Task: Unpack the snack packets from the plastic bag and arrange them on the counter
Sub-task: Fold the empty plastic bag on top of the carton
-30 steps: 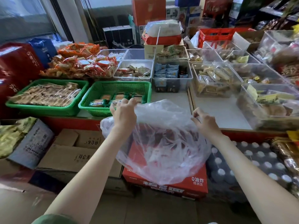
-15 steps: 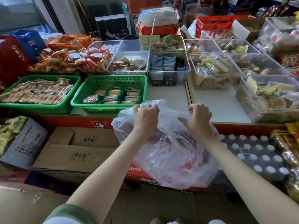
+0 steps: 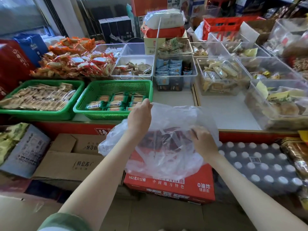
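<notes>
my left hand (image 3: pixel 139 117) pinches the clear crumpled plastic bag (image 3: pixel 175 165) by its rim, held high; my right hand (image 3: pixel 204 142) curls on its film lower down. dark red snack packets (image 3: pixel 160 139) lie inside, just left of that nearer hand, short of the white counter (image 3: pixel 225 112).

Two bare forearms reach forward from the lower edge, converging toward the middle. The left arm, with a green sleeve (image 3: pixel 66 221) at its upper end, rises higher; the left hand (image 3: pixel 140 115) is seen from the back, fingers and thumb pinched on the top rim of the bag (image 3: pixel 166 162). The right hand (image 3: pixel 204 141) sits lower and nearer, its curled fingers (image 3: pixel 194 132) gripping the plastic, partly veiled by it.
</notes>
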